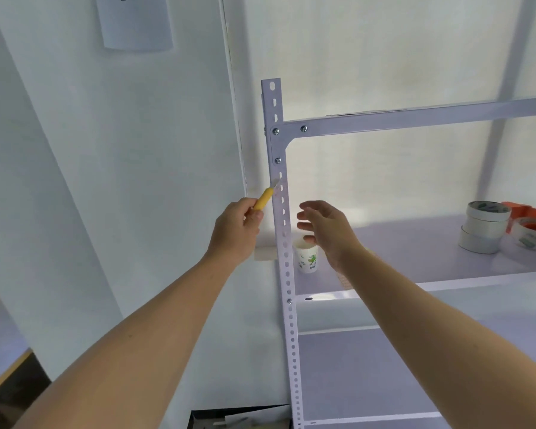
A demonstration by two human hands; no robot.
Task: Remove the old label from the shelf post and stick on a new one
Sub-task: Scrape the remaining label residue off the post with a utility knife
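A white perforated shelf post [287,274] stands upright in the middle of the view. My left hand [235,232] grips a yellow utility knife [264,199], and its blade tip rests on the post's face where a faint pale label [278,190] sits. My right hand [325,230] hovers just right of the post with fingers spread and nothing in it, in front of a paper cup [307,258] on the shelf.
Stacked rolls of white tape [485,226] and an orange tape dispenser [531,222] lie on the shelf board [415,261] at the right. A white wall with a paper sheet [135,23] is left of the post. A dark box [242,418] sits below.
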